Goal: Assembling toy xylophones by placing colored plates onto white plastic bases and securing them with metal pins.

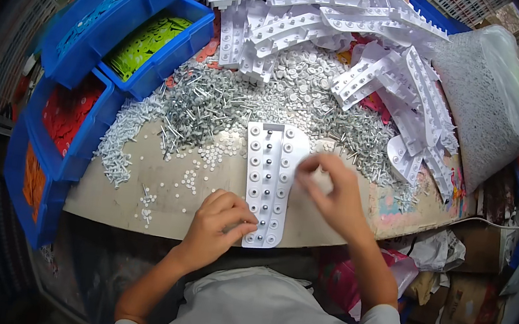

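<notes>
A long white plastic piece lies lengthwise in front of me at the table's near edge. Round white washers line both of its long sides, and a row of shiny metal pins runs down the middle groove. At its lower left edge is my left hand, thumb and forefinger pinched together over one of the washers; anything between the fingertips is hidden. Beside the upper right edge hovers my right hand, fingers bent and smeared by motion, so their grip is unclear.
Loose pins, white screws and white washers lie heaped beyond the piece. More white plastic pieces are stacked behind. Blue bins with coloured parts stand left; a clear bag of grey granules stands right.
</notes>
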